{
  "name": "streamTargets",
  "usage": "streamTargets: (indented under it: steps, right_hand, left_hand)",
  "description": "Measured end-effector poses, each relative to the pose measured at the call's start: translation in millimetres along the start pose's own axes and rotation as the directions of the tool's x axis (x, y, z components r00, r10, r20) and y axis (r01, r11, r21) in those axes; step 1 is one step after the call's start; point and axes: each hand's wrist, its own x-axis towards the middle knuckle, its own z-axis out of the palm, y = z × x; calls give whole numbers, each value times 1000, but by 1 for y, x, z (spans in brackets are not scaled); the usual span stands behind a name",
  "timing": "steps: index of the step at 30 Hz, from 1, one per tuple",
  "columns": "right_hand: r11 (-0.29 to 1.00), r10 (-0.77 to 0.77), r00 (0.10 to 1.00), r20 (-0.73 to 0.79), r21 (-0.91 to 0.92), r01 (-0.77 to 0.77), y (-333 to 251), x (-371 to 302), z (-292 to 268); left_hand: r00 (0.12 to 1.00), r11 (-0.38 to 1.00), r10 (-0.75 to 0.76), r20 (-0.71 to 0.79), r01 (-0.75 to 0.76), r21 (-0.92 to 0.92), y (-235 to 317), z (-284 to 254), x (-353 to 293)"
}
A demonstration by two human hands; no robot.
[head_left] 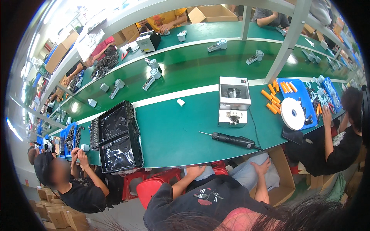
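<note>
My left hand (195, 171) lies on my left knee just below the table's front edge, fingers stretched out, holding nothing. On my other thigh rests my right hand (262, 165), its fingers laid over the jeans and nothing in it. Above my hands, on the green table (173, 131), a black electric screwdriver (235, 139) lies with its bit pointing left. Behind it stands a white box-shaped screw feeder (233, 101). A small white plastic piece (180, 102) sits farther back. To the left is a black two-part tray (117, 136) lined with shiny plastic.
Grey-and-white devices (152, 77) lie along the green conveyor (185, 65). On the right are orange cylinders (271, 101), a white reel (292, 113) and a blue tray (302, 92). Co-workers sit on both sides. Metal posts (287, 46) rise behind the table. A cardboard box (283, 173) stands beside my legs.
</note>
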Motion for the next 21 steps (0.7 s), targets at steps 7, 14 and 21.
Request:
streamTargets:
  steps: [7,14,21]
  right_hand:
    - [1000,6,1000,-1,-3,-6,1,1,0]
    - [1000,-15,1000,-1,5,15,0,-1,-2]
    - [999,-28,999,-28,-23,27,3,-1,3]
  left_hand:
    - [998,998,-11,57,15,-56,0,0,1]
    - [1000,1000,16,13,-16,-22,2,-5,1]
    - [995,1000,20,96,-19,-6,5,-11,3]
